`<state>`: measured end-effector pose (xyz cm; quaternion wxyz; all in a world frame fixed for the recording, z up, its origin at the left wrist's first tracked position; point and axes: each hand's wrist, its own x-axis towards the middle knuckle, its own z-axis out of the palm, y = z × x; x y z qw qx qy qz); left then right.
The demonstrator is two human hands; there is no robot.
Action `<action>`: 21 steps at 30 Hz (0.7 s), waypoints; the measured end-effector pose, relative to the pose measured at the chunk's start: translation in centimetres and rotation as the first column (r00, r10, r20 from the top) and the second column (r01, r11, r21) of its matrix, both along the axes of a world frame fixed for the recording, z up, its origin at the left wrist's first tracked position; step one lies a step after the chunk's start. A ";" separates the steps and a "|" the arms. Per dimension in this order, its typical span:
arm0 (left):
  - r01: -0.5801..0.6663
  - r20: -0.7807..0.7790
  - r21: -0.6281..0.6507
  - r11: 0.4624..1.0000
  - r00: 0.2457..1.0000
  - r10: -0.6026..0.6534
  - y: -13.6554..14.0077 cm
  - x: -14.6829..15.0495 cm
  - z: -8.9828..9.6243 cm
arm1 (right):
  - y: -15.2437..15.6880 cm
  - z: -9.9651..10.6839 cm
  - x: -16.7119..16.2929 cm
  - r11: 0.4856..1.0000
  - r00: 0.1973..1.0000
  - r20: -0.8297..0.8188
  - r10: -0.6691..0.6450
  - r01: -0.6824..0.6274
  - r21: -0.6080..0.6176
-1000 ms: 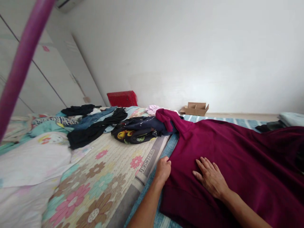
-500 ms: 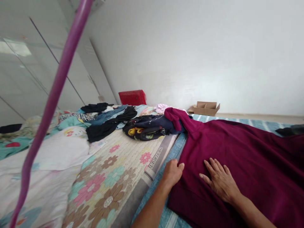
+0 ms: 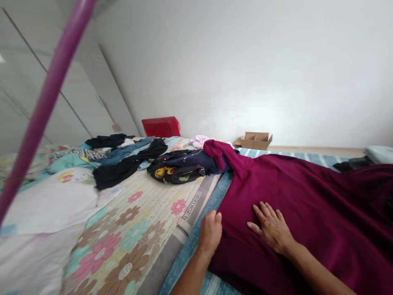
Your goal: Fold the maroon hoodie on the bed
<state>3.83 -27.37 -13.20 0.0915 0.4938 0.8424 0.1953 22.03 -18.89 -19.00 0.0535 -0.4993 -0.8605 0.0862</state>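
A large magenta garment (image 3: 276, 180) is spread over the blue striped cover on the right. One narrower end of it, perhaps a sleeve or hood, lies over dark folded clothes at the far side. My left hand (image 3: 210, 232) is closed at the garment's left edge, seemingly pinching the cloth; the fingertips are partly hidden. Flat on the fabric, with fingers spread, rests my right hand (image 3: 272, 229). It lies a little to the right of the left hand.
A flowered mat (image 3: 132, 229) spans the left. Dark printed clothes (image 3: 178, 166), black trousers (image 3: 132, 164) and a white cloth (image 3: 58, 200) lie there. Beyond stand a red case (image 3: 161, 127) and an open cardboard box (image 3: 254, 140). A purple pole (image 3: 52, 94) crosses the upper left.
The view has turned right, so things sit further left in it. My left hand has curled more tightly at the garment's edge. My right hand stays flat on the cloth.
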 end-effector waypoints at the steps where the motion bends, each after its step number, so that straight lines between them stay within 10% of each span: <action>1: -0.003 0.024 0.005 1.000 1.000 0.003 0.1 -0.4 -0.2 | 0.0 0.4 0.0 1.000 1.000 -0.003 0.003 -0.003 -0.023; 13: 0.087 -0.224 -0.262 0.961 0.963 -0.148 0.8 -1.0 1.1 | -0.3 2.1 -0.4 0.995 0.998 -0.062 0.015 -0.021 -0.097; 21: 0.066 -0.214 -0.140 0.988 0.972 -0.096 12.3 0.5 3.5 | -0.3 2.0 -0.6 0.993 0.994 -0.113 0.003 -0.016 -0.113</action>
